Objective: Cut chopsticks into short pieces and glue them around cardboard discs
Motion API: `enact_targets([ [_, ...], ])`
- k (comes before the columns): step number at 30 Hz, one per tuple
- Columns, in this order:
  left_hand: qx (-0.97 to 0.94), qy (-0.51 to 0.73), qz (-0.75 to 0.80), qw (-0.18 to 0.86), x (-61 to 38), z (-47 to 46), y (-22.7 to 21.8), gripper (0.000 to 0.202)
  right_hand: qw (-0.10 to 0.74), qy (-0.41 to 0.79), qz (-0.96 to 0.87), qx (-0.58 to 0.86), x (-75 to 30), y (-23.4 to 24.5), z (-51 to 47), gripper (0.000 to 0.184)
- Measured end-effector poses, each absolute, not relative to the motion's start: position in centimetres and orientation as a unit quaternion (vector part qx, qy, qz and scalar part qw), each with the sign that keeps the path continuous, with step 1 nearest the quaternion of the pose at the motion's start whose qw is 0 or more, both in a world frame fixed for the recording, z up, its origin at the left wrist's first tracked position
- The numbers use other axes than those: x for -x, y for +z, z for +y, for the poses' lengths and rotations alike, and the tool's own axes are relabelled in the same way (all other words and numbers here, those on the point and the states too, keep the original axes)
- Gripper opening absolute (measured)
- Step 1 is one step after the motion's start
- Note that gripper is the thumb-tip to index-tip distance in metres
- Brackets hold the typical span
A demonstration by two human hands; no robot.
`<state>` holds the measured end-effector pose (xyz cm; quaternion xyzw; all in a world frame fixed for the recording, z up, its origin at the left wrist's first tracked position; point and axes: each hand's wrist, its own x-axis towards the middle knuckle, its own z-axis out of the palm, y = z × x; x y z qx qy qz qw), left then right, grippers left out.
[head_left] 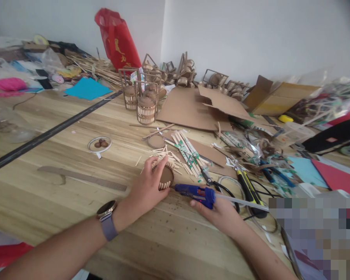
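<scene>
My left hand (pixel 151 179) grips a small round cardboard basket (pixel 167 177) whose rim is lined with short pale wooden sticks. Fingers lie over its far side and the thumb is at the near side. In my right hand (pixel 218 212) is a blue hot glue gun (pixel 196 194), with a long clear glue stick coming out of its back. The gun's nozzle points left, close to the basket's right edge; whether it touches cannot be made out. Just behind the basket lies a loose pile of short wooden sticks (pixel 170 155), beside sticks in green-and-white wrappers (pixel 189 151).
A tape roll (pixel 100 144) with brown balls inside sits to the left, near a cardboard strip (pixel 81 177). Finished stick baskets with handles (pixel 146 107) stand behind. Scissors (pixel 207 177), a yellow-black tool (pixel 249 190) and cables lie at right. Cardboard sheets (pixel 189 107) are farther back.
</scene>
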<state>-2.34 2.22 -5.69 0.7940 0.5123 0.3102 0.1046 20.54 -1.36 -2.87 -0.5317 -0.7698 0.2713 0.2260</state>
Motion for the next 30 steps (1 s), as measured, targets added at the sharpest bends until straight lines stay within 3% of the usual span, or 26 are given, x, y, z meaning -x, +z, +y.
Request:
enact_targets([
  [30, -0.794, 0.303, 0.517, 0.106, 2.35, 2.17, -5.53, 0.096, 0.224, 0.285, -0.761, 0.538, -20.57, -3.16, -1.4, 0.032],
])
